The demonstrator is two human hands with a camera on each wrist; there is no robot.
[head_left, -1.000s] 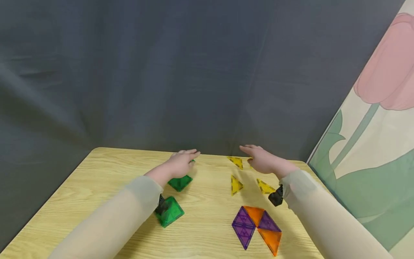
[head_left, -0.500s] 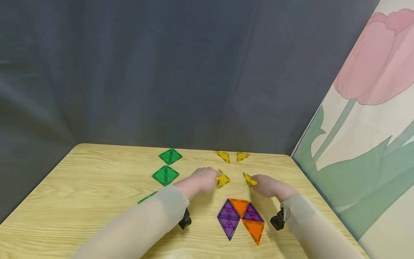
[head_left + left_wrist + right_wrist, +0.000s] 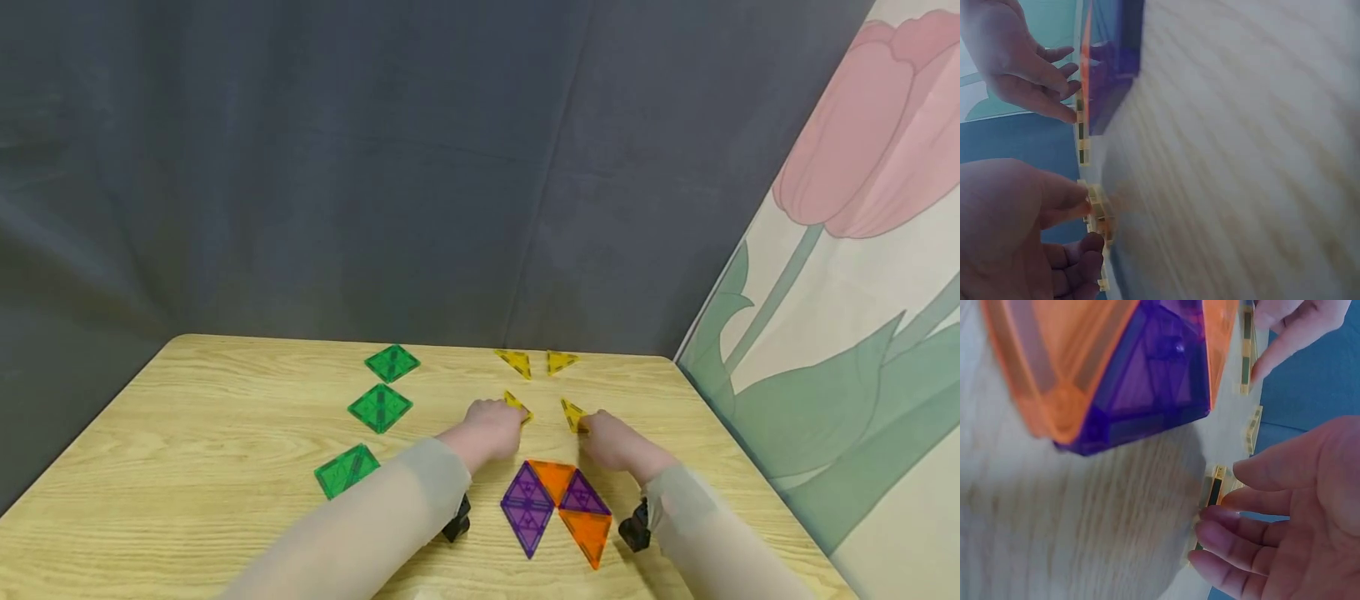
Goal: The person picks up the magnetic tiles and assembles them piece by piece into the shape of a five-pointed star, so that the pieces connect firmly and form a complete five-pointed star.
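My left hand (image 3: 491,429) pinches a yellow triangular magnetic tile (image 3: 516,402) near the middle of the table, covering its lower part. In the left wrist view that hand's thumb and fingertips (image 3: 1092,244) close on the tile edge. To the right, my right hand (image 3: 611,440) holds the near corner of another yellow triangular tile (image 3: 572,413), with thumb and finger at its edge in the right wrist view. Both tiles lie flat on the table or very close to it. Two more yellow triangles, a left one (image 3: 515,362) and a right one (image 3: 560,361), lie beyond.
Nearer me, purple tiles (image 3: 528,504) and orange tiles (image 3: 587,532) form a partial ring. Green tiles (image 3: 381,407) lie in a column left of my left hand. A dark curtain (image 3: 360,183) stands behind the table (image 3: 225,417), and a tulip-patterned panel (image 3: 847,275) borders the right.
Both hands came down from raised, stretched-out positions onto the nearer yellow triangles. Over the last half second, my left hand slid rightward over its tile; my right hand shifted slightly nearer me.
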